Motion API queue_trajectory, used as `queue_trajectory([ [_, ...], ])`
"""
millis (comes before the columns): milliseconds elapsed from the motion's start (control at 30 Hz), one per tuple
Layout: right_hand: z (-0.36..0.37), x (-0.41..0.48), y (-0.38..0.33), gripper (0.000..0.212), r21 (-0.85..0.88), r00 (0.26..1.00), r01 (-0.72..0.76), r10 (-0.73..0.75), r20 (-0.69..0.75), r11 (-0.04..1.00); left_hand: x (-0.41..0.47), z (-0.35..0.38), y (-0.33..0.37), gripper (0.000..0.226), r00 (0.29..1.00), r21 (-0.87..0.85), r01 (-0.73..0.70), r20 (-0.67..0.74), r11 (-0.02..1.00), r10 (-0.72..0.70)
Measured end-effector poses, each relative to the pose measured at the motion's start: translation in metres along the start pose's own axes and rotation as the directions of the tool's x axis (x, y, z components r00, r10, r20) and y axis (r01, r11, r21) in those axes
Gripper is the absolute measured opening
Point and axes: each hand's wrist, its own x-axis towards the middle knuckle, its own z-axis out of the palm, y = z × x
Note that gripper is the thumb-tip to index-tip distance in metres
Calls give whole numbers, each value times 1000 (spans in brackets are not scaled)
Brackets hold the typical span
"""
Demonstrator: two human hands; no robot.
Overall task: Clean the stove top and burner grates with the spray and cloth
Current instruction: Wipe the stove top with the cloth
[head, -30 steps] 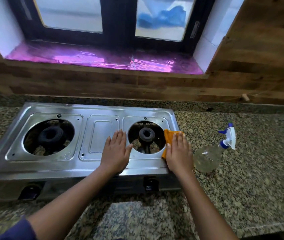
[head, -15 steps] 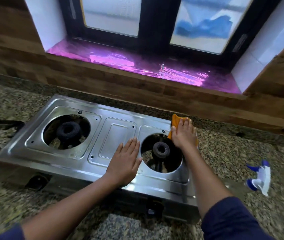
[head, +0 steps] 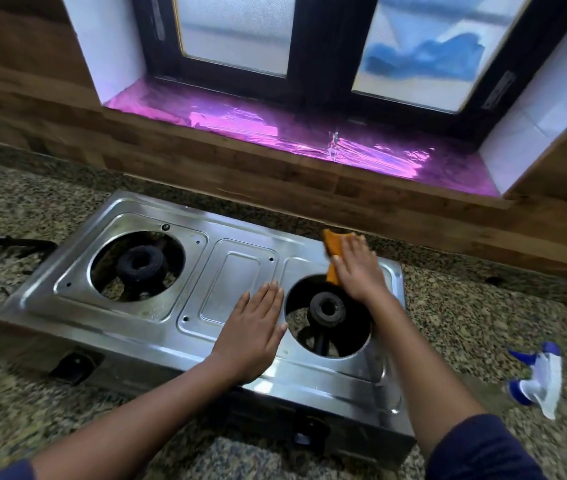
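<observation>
Right hand (head: pixel 356 268) flat, pressing cloth (head: pixel 332 245) on stove (head: pixel 237 268), far edge, left hand (head: pixel 252 332) flat mid-top, empty

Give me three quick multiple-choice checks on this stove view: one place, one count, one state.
1. Where is the orange cloth?
A: at the back edge of the stove, behind the right burner
B: on the floor
C: hanging from a hook
2. How many burners does the stove show?
A: one
B: two
C: three
3. The left hand is:
A: clenched in a fist
B: flat on the stove top
C: raised off it
Answers:
1 A, the right hand presses it there.
2 B, one burner sits in each opening.
3 B, its straight fingers lie between the burners.
</observation>
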Motion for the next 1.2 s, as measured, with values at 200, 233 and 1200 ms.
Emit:
queue_trajectory([
  [200,-8,-18,23,64,-6,946,-323,322,-40,946,-1,-1,-2,70,1000,-20,-16,6,1000,16],
  [233,-7,-15,12,64,-4,940,-340,340,-18,940,-1,-2,-1,71,1000,-16,-18,10,1000,18],
  [1200,46,-226,-42,69,105,981,-138,150,-123,985,-3,-10,-3,61,999,-160,0,52,987,8],
])
